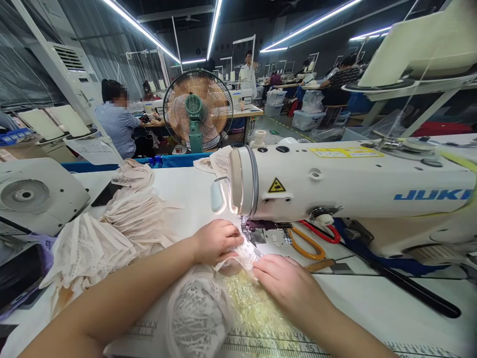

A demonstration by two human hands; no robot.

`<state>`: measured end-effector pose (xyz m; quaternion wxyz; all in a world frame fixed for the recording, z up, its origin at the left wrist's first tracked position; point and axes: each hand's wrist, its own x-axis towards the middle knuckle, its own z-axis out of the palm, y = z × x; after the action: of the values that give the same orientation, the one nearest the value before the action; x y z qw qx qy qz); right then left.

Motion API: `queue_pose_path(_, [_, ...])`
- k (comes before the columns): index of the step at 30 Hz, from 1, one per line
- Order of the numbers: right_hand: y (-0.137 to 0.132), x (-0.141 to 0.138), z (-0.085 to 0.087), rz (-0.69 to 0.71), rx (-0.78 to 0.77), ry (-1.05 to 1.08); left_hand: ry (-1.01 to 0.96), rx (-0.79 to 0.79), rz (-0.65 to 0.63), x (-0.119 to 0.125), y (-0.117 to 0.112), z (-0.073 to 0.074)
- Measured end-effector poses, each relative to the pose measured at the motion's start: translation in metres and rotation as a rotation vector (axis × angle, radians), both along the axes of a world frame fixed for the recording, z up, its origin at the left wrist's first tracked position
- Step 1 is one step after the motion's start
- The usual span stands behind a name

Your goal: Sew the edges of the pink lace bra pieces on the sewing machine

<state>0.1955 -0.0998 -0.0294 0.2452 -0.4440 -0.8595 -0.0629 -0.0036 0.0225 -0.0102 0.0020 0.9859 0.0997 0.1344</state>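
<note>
Two hands were at the lace (247,253), which lay on the near side of the sewing mach. (335,179), close by its lit needle area. Left hand (218,242): palm down, mostly closed, fingers curled w/ tips on the lace's left edge, holding it. Right hand (285,281): fingers together & only partly bent, tips holding the lace's right/near edge; thumb hidden. The lace ran btwn the two.

Just near of the left hand was a lace cup (199,315), rounded side up; couldn't tell if it was joined to the held pc. To its right, a shiny yellowish film (253,301) lay on the table (354,298), w/ a ruler strip (276,344) along the near edge.

Left of the left forearm: big pile (126,228) of similar pale pcs, overlapping. A few more pcs (219,161) lay far, behind the mach. head.

Right of the needle: an orange handle (315,257) & a red handle (336,233), partly under the mach. arm; a black bar (421,288) slanted out toward the near right.

Far bkgd: green-hubbed fan (196,107) approx. center, co-worker in stripes (117,129) seated left of it, another person in white (248,77) standing farther off.
</note>
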Motion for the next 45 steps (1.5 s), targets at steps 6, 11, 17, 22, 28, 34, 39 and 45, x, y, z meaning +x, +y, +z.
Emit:
queue_pose_path(6, [-0.002,-0.004,0.002,-0.025,0.059,-0.062,-0.053,-0.195,-0.012,0.004,-0.037,0.017])
queue_pose_path(11, [-0.001,-0.009,0.0,-0.029,0.129,-0.06,0.024,-0.021,0.088,0.005,-0.065,0.007])
queue_pose_path(17, [0.0,-0.017,0.0,-0.057,0.212,-0.103,-0.066,0.201,0.027,0.003,-0.041,-0.005])
queue_pose_path(22, [-0.004,-0.017,-0.007,-0.06,0.236,-0.112,-0.124,0.195,-0.052,0.005,-0.022,-0.006])
queue_pose_path(28, [-0.006,-0.014,-0.013,-0.086,0.182,-0.112,-0.064,0.196,-0.132,0.002,-0.009,-0.009])
queue_pose_path(34, [-0.005,-0.017,-0.016,-0.141,0.159,-0.128,-0.042,0.228,-0.142,-0.002,-0.003,-0.001])
queue_pose_path(39, [-0.007,-0.016,-0.018,-0.133,0.166,-0.134,-0.074,0.229,-0.148,-0.001,0.002,0.0])
queue_pose_path(45, [-0.005,-0.015,-0.007,-0.144,0.154,-0.082,0.014,0.124,0.061,0.004,0.0,0.005])
